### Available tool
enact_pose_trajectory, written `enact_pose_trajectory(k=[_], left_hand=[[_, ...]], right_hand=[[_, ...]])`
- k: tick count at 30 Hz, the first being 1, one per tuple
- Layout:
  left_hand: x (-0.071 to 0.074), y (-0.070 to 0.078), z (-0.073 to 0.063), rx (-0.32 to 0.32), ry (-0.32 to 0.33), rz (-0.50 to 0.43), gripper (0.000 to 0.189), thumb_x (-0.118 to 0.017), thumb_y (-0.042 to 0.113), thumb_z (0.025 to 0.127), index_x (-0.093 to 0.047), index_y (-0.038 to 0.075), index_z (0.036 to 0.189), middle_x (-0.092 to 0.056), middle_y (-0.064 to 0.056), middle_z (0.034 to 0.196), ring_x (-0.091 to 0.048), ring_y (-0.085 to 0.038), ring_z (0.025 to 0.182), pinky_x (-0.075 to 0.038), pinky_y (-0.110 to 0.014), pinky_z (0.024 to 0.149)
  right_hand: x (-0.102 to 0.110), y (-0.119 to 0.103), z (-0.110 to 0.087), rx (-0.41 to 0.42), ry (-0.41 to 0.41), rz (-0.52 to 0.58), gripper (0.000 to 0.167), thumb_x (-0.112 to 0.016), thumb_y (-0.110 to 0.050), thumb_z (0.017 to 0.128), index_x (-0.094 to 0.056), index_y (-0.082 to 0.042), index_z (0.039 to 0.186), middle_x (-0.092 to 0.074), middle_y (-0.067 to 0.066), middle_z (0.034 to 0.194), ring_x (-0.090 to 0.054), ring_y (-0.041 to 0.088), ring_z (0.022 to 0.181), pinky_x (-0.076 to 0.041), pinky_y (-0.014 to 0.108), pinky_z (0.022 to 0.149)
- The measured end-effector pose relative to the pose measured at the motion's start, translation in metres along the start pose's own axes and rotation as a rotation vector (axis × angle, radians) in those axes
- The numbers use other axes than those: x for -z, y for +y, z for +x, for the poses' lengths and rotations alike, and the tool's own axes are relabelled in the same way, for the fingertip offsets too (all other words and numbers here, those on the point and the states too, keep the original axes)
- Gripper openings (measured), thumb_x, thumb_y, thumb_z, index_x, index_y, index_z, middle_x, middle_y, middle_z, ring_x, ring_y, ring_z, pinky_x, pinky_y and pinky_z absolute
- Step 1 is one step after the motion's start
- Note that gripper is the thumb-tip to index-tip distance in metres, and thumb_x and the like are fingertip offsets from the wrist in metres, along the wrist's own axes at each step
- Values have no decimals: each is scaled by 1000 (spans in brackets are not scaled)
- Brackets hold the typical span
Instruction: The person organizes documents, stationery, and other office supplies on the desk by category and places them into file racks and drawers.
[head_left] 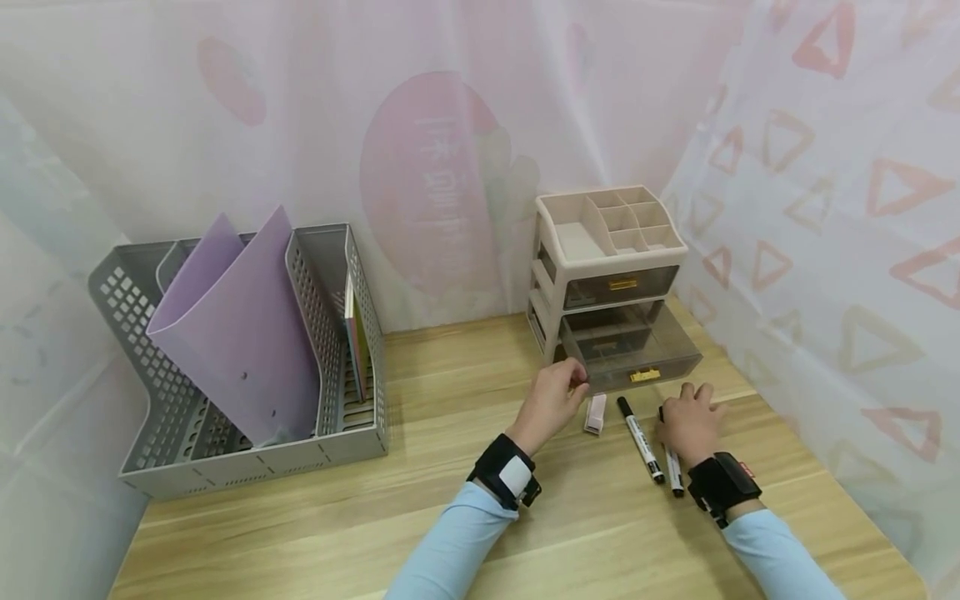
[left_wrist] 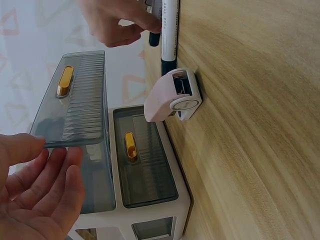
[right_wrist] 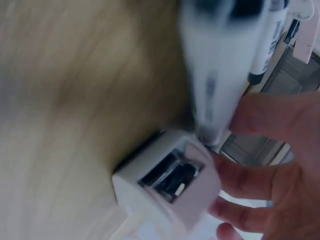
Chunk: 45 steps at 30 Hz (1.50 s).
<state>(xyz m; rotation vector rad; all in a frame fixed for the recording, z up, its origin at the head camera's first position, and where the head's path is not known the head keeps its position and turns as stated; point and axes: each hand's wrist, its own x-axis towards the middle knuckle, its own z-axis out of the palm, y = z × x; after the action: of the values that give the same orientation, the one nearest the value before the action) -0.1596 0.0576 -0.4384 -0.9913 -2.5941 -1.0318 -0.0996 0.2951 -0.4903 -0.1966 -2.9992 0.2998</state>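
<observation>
My left hand [head_left: 553,396] pinches the near left corner of a smoky clear drawer [left_wrist: 77,112], thumb [left_wrist: 22,147] on one side and fingers beneath. The drawer juts out from the middle of a beige desk organizer [head_left: 600,254]. My right hand [head_left: 690,423] is over the far end of a marker [head_left: 675,477], hiding part of it. In the right wrist view, a pink-and-white stapler-like thing [right_wrist: 165,180] is right at its fingertips; I cannot tell whether they grip it. Another such small stapler [head_left: 595,414] and a second marker [head_left: 641,442] lie between the hands.
A grey file rack [head_left: 255,467] stands at the left, with a purple folder [head_left: 240,350] and thin booklets [head_left: 356,337] in it. Open compartments top the organizer. Printed curtains [head_left: 450,150] hang behind and beside the wooden table [head_left: 315,533].
</observation>
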Motion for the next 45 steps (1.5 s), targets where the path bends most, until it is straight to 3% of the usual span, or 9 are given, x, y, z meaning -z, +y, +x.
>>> enact_pose_trajectory(k=[6, 11, 14, 17, 20, 23, 27, 31, 45], left_hand=[[-4, -1, -2, -7, -2, 5, 6, -67, 12, 95, -66, 8, 99, -72, -3, 94, -66, -10, 83, -51, -13, 70], [-5, -2, -2, -5, 7, 15, 6, -67, 12, 95, -66, 8, 100, -71, -4, 95, -66, -11, 83, -50, -13, 68], [-4, -3, 0, 1, 4, 20, 6, -66, 12, 96, -66, 8, 101, -71, -4, 96, -66, -11, 84, -50, -13, 68], [-3, -3, 1, 0, 6, 22, 6, -66, 12, 96, -66, 8, 101, -71, -4, 96, -66, -11, 84, -50, -13, 68], [-2, -3, 1, -6, 7, 29, 6, -66, 11, 96, -66, 8, 101, -71, -4, 96, -66, -11, 84, -49, -13, 68], [-2, -3, 2, -9, 9, 36, 6, -66, 11, 96, -66, 8, 101, -71, -4, 96, -66, -10, 83, -49, -12, 67], [-3, -3, 1, -3, 6, 35, 6, -66, 11, 96, -66, 8, 101, -71, -4, 95, -66, -10, 83, -49, -13, 67], [-6, -3, 0, -2, -3, 29, 6, -66, 11, 96, -66, 8, 102, -72, -4, 96, -67, -11, 84, -50, -12, 69], [-8, -6, -1, -41, 27, 75, 6, -67, 10, 95, -66, 9, 100, -71, -3, 95, -68, -10, 84, -51, -11, 70]], right_hand=[[8, -2, -14, 48, 184, 24, 31, -72, -10, 85, -55, -3, 60, -52, 27, 87, -39, 46, 91, -30, 52, 74], [18, -7, -28, 133, 394, 50, 29, -73, -7, 84, -53, 0, 64, -54, 16, 65, -46, 30, 61, -38, 41, 65], [23, -9, -38, 132, 457, 163, 22, -68, -6, 88, -51, 0, 75, -53, 12, 64, -41, 19, 51, -31, 31, 50], [26, -13, -46, 127, 479, 331, 17, -62, -9, 95, -49, 0, 89, -59, 18, 73, -52, 21, 54, -38, 32, 46], [33, -15, -50, 118, 449, 510, 17, -55, -13, 102, -47, 1, 100, -67, 26, 88, -69, 32, 73, -55, 33, 58], [43, -17, -49, 87, 386, 668, 21, -50, -15, 105, -47, 5, 108, -69, 28, 94, -74, 27, 80, -60, 29, 65], [57, -20, -46, 57, 257, 910, 26, -47, -12, 106, -45, 11, 118, -70, 12, 86, -70, 7, 72, -60, 24, 66], [69, -24, -42, 39, 94, 1089, 32, -41, -6, 106, -37, 18, 126, -65, 0, 90, -68, 4, 75, -61, 26, 72], [101, -56, 11, 131, -256, 1066, 55, -48, -2, 103, -23, 22, 145, -61, 28, 114, -70, 8, 90, -60, 27, 84]])
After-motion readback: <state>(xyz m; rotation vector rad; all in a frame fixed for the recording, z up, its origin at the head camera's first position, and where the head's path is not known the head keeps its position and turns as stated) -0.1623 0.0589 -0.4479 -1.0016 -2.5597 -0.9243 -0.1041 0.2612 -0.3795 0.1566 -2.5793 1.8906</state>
